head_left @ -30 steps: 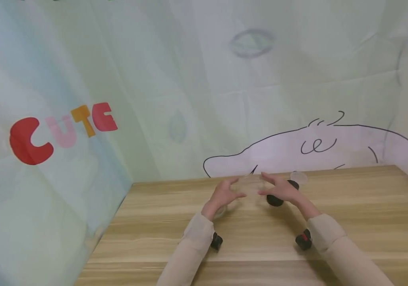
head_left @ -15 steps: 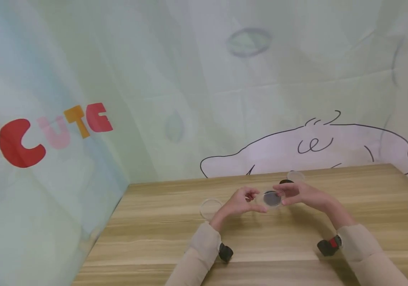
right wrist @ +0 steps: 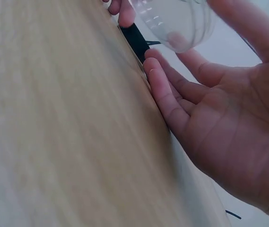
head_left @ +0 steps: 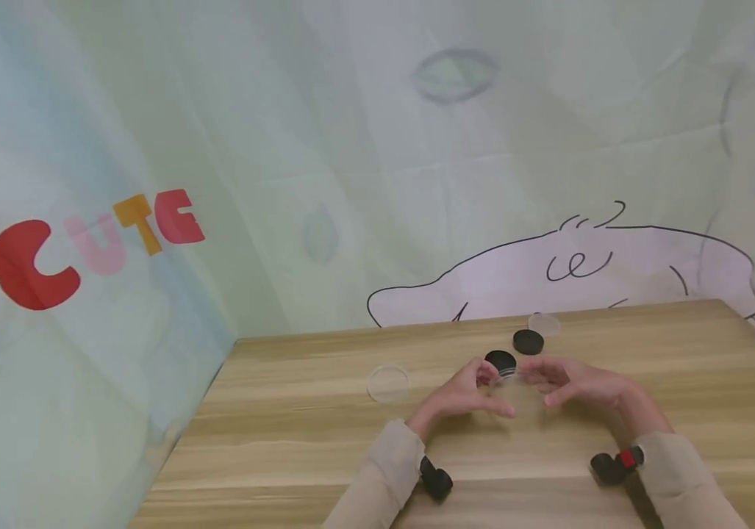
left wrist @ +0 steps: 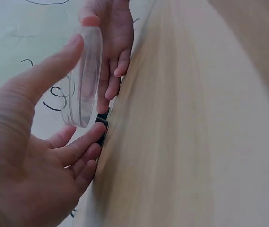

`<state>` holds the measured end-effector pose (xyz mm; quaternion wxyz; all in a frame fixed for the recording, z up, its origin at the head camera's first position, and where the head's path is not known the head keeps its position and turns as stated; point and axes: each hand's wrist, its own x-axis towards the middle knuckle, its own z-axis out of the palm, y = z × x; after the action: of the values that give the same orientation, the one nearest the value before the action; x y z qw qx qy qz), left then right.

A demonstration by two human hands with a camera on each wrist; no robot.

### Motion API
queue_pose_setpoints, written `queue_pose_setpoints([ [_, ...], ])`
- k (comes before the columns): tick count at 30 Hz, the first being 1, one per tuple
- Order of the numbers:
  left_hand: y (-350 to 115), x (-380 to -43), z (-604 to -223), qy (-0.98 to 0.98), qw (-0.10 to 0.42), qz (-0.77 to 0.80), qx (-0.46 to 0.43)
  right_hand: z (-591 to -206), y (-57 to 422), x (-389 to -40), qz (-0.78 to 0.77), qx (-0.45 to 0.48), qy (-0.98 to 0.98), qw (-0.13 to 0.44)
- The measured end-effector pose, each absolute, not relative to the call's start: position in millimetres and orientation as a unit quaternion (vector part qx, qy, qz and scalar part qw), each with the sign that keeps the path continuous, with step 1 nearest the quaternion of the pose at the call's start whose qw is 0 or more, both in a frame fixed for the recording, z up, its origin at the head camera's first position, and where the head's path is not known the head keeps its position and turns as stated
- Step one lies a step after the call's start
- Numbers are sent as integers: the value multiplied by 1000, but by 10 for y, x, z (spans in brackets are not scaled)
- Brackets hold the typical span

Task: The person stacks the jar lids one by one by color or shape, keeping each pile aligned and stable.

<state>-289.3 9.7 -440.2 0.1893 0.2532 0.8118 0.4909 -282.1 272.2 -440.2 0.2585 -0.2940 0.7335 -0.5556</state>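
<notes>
Between my two hands is a clear, round, shallow dish like a petri dish [left wrist: 88, 78], raised off the tabletop and seen edge-on in the left wrist view. My left hand [head_left: 470, 389] holds it with thumb and fingertips at its left side. On the opposite side, my right hand [head_left: 578, 382] grips the rim between thumb and forefinger, its other fingers extended low by the wood. In the right wrist view the dish [right wrist: 177, 21] shows layered rims. Just behind the hands lies a black disc [head_left: 501, 361], with a second black disc [head_left: 528, 342] farther back.
A clear round piece [head_left: 388, 383] lies flat to the left of my hands. Near the table's back edge is another clear disc [head_left: 545, 324]. The wooden table [head_left: 284, 441] meets a printed cloth backdrop [head_left: 324, 147] behind and on the left.
Both hands have carried the clear dish rightward and nearer to me, past the black discs. The clear piece at left and both black discs now show more fully.
</notes>
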Motion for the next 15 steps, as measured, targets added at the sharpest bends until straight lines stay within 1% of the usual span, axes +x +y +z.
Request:
queue_pose_setpoints([
  [7,105,-2911,-4524,815,168,496,249,-4435,2706,-2843,-524,-289,763,245],
  [15,127,-2913,-4545,827,141,478,261,-4433,2680,-2845,-509,-277,784,224],
])
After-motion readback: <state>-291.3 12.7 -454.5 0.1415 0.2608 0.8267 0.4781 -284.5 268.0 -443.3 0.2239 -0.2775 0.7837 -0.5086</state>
